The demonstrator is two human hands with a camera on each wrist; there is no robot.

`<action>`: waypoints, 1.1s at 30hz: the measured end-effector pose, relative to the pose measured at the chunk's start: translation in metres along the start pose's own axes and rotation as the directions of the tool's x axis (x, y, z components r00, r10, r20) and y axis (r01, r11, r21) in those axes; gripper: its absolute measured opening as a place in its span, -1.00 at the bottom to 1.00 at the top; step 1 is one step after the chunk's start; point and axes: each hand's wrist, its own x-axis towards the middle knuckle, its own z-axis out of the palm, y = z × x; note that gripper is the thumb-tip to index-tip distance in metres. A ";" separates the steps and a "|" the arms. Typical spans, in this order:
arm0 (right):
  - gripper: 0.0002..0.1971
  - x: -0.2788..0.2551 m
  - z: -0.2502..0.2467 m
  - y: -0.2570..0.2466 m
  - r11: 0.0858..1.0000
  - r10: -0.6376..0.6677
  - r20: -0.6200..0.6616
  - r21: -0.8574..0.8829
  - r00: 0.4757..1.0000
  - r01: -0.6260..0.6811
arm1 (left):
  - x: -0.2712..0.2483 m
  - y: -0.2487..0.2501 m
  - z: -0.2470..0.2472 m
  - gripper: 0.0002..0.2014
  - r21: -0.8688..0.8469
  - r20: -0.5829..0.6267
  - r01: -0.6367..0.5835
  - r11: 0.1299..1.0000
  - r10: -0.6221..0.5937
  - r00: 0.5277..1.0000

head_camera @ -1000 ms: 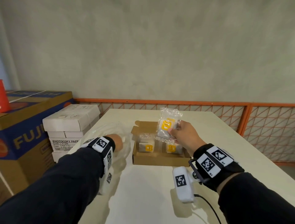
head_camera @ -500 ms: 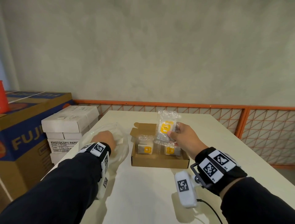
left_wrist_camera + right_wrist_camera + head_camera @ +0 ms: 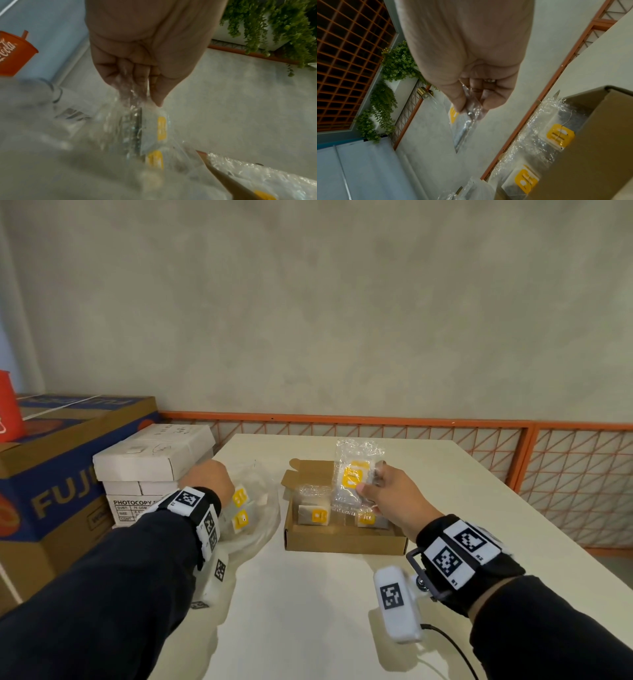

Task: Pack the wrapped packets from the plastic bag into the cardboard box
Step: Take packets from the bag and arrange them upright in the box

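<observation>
A shallow cardboard box [image 3: 342, 539] sits open mid-table with two wrapped packets [image 3: 314, 514] bearing yellow labels inside. My right hand [image 3: 383, 491] pinches a third clear-wrapped packet [image 3: 354, 477] upright just above the box; the right wrist view shows the thumb and fingers pinching that packet [image 3: 464, 121]. Left of the box lies the clear plastic bag [image 3: 263, 508] with two more packets [image 3: 240, 510] inside. My left hand [image 3: 209, 477] grips the bag's crumpled top edge [image 3: 132, 97], fingers curled around the plastic.
The cream table [image 3: 308, 611] runs toward me. Stacked white paper boxes [image 3: 150, 463] and a large Fuji carton [image 3: 51, 491] stand off the left edge. An orange railing [image 3: 513, 426] runs behind. A red cup [image 3: 13, 54] sits on the carton.
My left hand has lifted and pulled the bag's top edge up and back, exposing the packets inside. The right hand has kept its packet above the box, lowering slightly.
</observation>
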 end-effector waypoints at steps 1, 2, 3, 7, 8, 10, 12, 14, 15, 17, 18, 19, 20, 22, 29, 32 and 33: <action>-0.73 0.000 0.000 0.000 1.000 -0.002 0.001 -0.004 1.000 0.002 | -0.001 0.000 -0.002 -0.73 -0.036 -0.012 0.003 0.999 -0.004 1.000; -0.73 0.000 -0.001 0.000 1.000 -0.004 0.001 -0.005 1.000 0.004 | -0.002 0.001 -0.004 -0.73 -0.084 -0.034 0.002 0.996 -0.004 0.999; -0.72 0.000 -0.002 0.001 1.000 -0.003 0.002 -0.009 1.000 0.003 | -0.003 0.001 -0.006 -0.73 -0.143 -0.060 -0.003 0.990 -0.005 0.998; -0.74 0.001 -0.004 0.003 0.999 -0.027 -0.009 -0.047 1.000 0.026 | -0.008 0.009 -0.017 -0.83 -0.517 -0.179 -0.089 0.851 -0.006 0.984; -0.75 0.001 -0.004 0.003 0.998 -0.025 -0.008 -0.053 1.000 0.025 | -0.009 0.013 -0.019 -0.81 -0.603 -0.183 -0.116 0.790 0.005 0.983; -0.72 0.002 -0.004 0.003 0.997 -0.014 0.013 -0.071 1.000 0.015 | -0.010 0.022 -0.023 -0.80 -0.738 -0.176 -0.152 0.657 0.031 0.984; -0.74 0.003 -0.003 0.002 0.995 0.003 0.054 -0.096 0.999 0.003 | -0.013 0.032 -0.029 -0.77 -0.848 -0.141 -0.144 0.510 0.044 0.989; -0.68 0.007 -0.004 0.002 0.992 0.006 0.065 -0.124 0.998 0.002 | -0.019 0.042 -0.034 -0.79 -0.903 -0.097 -0.121 0.412 0.080 0.992; -0.67 0.009 -0.005 0.000 0.989 -0.004 0.062 -0.145 0.998 0.013 | -0.024 0.047 -0.037 -0.82 -0.913 -0.090 -0.127 0.387 0.113 0.990; -0.68 0.009 -0.007 -0.006 0.983 -0.037 0.058 -0.177 0.998 0.047 | -0.032 0.056 -0.041 -0.81 -0.913 -0.105 -0.169 0.371 0.186 0.977; -0.64 0.008 -0.009 -0.010 0.979 -0.060 0.065 -0.190 0.996 0.072 | -0.034 0.060 -0.042 -0.80 -0.909 -0.110 -0.188 0.373 0.220 0.969; -0.62 0.008 -0.010 -0.013 0.972 -0.104 0.077 -0.202 0.992 0.118 | -0.037 0.063 -0.043 -0.79 -0.907 -0.102 -0.196 0.374 0.256 0.961; -0.63 0.007 -0.012 -0.017 0.961 -0.144 0.101 -0.223 0.984 0.163 | -0.039 0.066 -0.044 -0.77 -0.908 -0.084 -0.196 0.370 0.297 0.951; -0.74 0.006 -0.015 -0.022 0.935 -0.196 0.180 -0.263 0.964 0.239 | -0.043 0.071 -0.043 -0.70 -0.922 -0.033 -0.179 0.344 0.391 0.920; -0.91 0.002 -0.012 -0.027 0.935 -0.193 0.304 -0.232 0.933 0.269 | -0.055 0.084 -0.039 -0.68 -0.964 0.062 -0.098 0.249 0.565 0.823; -0.86 0.000 -0.013 -0.023 0.950 -0.148 0.222 -0.239 0.964 0.201 | -0.050 0.086 -0.037 -0.69 -0.943 -0.017 -0.137 0.302 0.369 0.929; -0.82 0.000 -0.015 -0.020 0.960 -0.140 0.196 -0.214 0.971 0.182 | -0.045 0.084 -0.035 -0.72 -0.937 -0.060 -0.142 0.320 0.254 0.965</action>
